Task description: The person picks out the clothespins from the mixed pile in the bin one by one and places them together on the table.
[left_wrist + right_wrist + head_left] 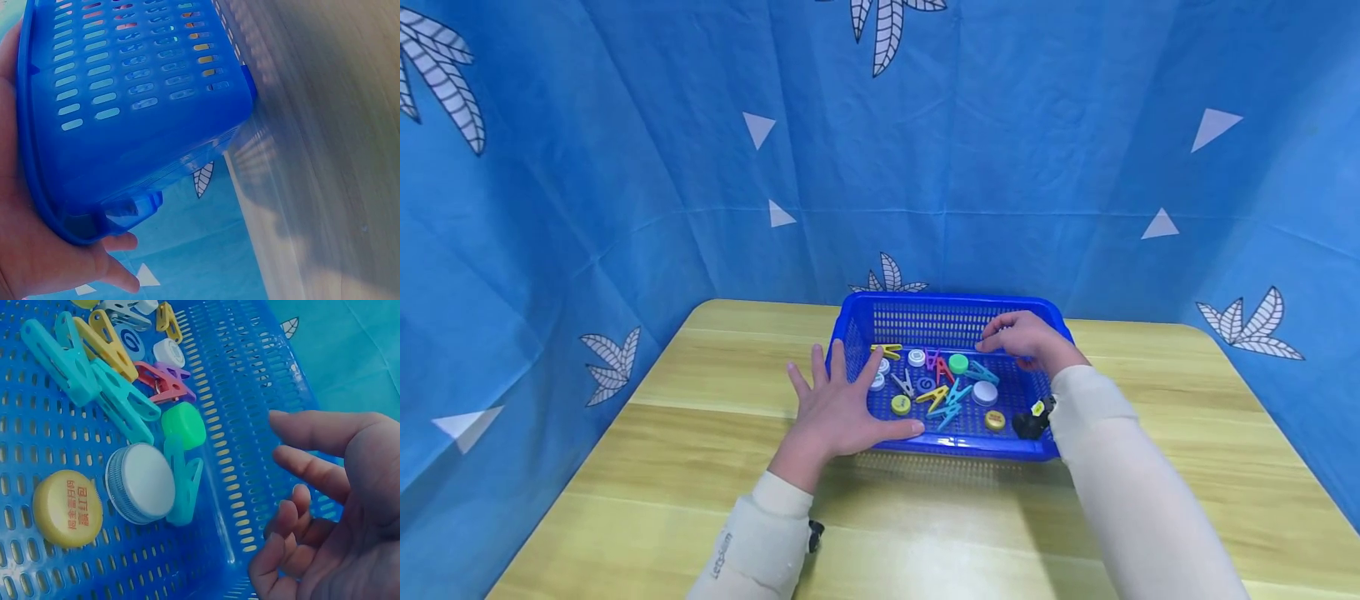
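Note:
A blue perforated plastic basket holds bottle caps and plastic clothespins. My left hand lies over its front left corner, fingers spread wide and thumb stretched along the front rim. In the left wrist view that palm is right at the basket's rim. Over the back right part of the basket hovers my right hand, fingers loosely bent, thumb and fingertips apart with nothing between them. Nearest it are a green cap, a teal clothespin, a ribbed white cap and a gold cap with red print.
Farther left in the basket lie a red clothespin, a yellow clothespin, a yellow cap and several white caps. The basket stands on a wooden table near its back edge, before a blue patterned curtain.

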Demonstrator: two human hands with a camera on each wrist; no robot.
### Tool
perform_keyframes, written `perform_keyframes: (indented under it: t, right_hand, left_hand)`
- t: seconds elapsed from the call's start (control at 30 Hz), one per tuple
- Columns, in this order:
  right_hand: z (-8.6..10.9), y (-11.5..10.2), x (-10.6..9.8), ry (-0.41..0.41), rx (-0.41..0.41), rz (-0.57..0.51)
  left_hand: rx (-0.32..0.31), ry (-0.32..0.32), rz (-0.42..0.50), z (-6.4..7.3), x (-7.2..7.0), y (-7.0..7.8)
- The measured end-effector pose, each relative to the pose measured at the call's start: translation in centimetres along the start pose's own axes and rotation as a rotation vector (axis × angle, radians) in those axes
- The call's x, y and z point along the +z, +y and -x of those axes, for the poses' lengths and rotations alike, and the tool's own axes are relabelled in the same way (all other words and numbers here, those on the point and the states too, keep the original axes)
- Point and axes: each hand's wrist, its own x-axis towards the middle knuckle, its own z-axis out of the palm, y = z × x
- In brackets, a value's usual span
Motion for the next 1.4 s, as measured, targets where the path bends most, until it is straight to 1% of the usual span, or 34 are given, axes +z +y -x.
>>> perform_keyframes:
  t: [0.13,0.3,0.6,0.77,0.9,1.2,1.4]
  right_hand:
    - [-0.1,0.2,0.2,-0.008,0.016,0.014]
    - [-0.2,0.4,0.3,-0.027,0.049,0.027]
    - [-0.4,0.8,0.3,-0.144,0.097,-0.022]
    - [-0.3,1.0,0.3,-0.174,0.092,0.015]
    - [-0.1,0.9,0.2,-0.178,0.097,0.062]
    - [-0.3,1.0,0.3,-0.173,0.094,0.065]
    - [-0.4,1.1,0.5,-0.186,0.081,0.106]
  left_hand:
    - [-0.002,0.000,-0.011,0.1,0.0,0.1]
    - [0.002,0.004,-0.003,0.1,0.0,0.0]
    - [0.007,0.009,-0.006,0.1,0.0,0.0]
    - [0.007,0.009,0.001,0.1,0.1,0.0]
    - [0.007,0.010,0.004,0.1,0.1,0.0]
    - [0.010,0.014,0.011,0.1,0.1,-0.1]
    - [0.014,0.009,0.012,0.0,0.2,-0.1]
